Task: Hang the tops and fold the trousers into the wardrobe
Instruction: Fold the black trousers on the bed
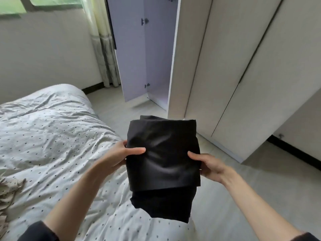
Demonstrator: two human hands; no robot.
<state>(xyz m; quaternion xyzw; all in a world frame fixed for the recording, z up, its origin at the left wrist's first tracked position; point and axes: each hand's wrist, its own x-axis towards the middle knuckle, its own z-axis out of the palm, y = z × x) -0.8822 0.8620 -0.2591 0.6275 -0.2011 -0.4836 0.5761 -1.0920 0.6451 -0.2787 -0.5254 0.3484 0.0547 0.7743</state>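
From the head view, a folded pair of black, smooth-fabric trousers [163, 159] sits at the centre of the picture, held up in the air between both hands, above the edge of the bed and the floor. The bundle is roughly rectangular, with a lower layer hanging loose out of its six o'clock edge. The left hand [119, 154] grips the trousers' nine o'clock edge, its thumb lying flat across the top face and its fingers tucked under the cloth, out of sight. The right hand [206, 164] pinches the three o'clock edge in the same way, thumb on top and fingers curled beneath. Both forearms are bare, with dark sleeves pushed up near the bottom corners. At nine o'clock from the trousers spreads a bed [45, 129] under a rumpled white sheet dotted with small dark specks, and a crumpled beige garment [8, 190] lies on it at the far nine o'clock border. At twelve o'clock stands a tall cream-white panelled wardrobe [234, 66], whose leftmost door [129, 54] is swung open, showing a pale lilac inner face and an interior of the same colour. At eleven o'clock a pale curtain [104, 49] hangs beside a window [40, 3] with green beyond the glass. Light grey floor [243, 192] runs from the wardrobe's foot towards five o'clock.
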